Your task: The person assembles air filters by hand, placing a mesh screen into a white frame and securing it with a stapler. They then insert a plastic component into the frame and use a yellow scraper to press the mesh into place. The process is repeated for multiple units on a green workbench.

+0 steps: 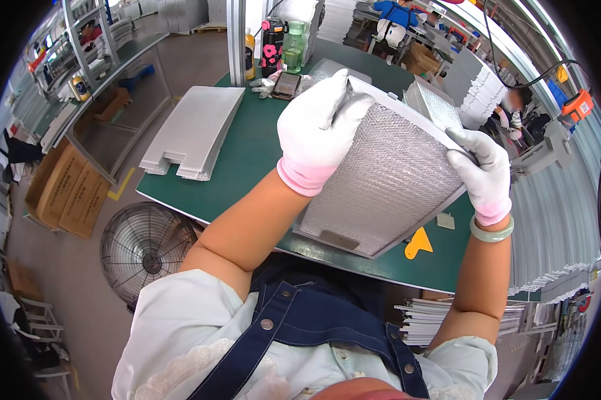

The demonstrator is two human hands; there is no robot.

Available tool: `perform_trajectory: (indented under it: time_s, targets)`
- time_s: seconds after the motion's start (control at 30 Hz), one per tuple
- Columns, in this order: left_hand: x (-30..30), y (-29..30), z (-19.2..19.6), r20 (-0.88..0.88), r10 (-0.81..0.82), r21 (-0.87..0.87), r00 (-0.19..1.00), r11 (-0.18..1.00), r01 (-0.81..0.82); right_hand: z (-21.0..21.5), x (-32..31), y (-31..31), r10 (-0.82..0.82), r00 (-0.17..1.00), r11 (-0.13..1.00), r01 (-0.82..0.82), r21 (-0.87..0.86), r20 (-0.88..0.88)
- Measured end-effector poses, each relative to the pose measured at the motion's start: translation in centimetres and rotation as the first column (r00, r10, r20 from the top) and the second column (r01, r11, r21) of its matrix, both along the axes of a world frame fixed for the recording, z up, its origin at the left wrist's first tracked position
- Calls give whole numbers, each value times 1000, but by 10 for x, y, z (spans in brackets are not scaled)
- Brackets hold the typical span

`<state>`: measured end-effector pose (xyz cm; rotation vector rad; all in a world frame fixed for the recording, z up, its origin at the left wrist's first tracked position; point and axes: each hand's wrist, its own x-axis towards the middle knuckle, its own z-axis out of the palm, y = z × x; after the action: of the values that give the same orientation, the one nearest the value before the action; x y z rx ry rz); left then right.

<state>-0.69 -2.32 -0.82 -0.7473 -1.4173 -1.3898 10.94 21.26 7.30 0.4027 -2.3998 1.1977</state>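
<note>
A rectangular metal mesh filter panel (pixel 397 177) with a silver frame is tilted up over the green table (pixel 234 160), its lower edge toward me. My left hand (pixel 314 127), in a white glove with a pink cuff, is closed on its upper left corner. At the upper right corner, my right hand (pixel 484 163), gloved the same way, grips the frame with thumb in front and fingers over the edge. Beside the panel's lower right corner lie a yellow scraper (pixel 418 244) and a small pale piece (pixel 445 221).
Notched mesh sheets (pixel 197 127) are stacked on the table's left. At the back stand a green jug (pixel 293 48) and a black flask (pixel 272 50), near a phone (pixel 286 86). A floor fan (pixel 152 263) is left; panel stacks (pixel 554 227) rise right. Other people work beyond.
</note>
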Motion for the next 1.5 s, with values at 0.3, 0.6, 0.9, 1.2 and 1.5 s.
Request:
perform_trajectory:
  time_s: [0.3, 0.6, 0.9, 1.2, 1.5]
  targets:
    - [7, -11, 12, 224, -739, 286, 635, 673, 682, 2, 5, 4, 11, 1000, 1000, -11, -14, -2]
    - [7, -24, 11, 307, -732, 236, 609, 678, 696, 11, 4, 10, 59, 996, 996, -64, 70, 69]
    - [15, -25, 9, 324, -759, 262, 565, 645, 718, 12, 4, -62, 19, 867, 723, 332, 605, -498]
    - [24, -24, 6, 271, -657, 203, 703, 754, 625, 2, -11, -64, 122, 742, 680, 421, 600, -659]
    - [23, -18, -11, 17, -260, -9, 965, 965, 261, -4, -15, -62, 72, 727, 708, 445, 548, -683]
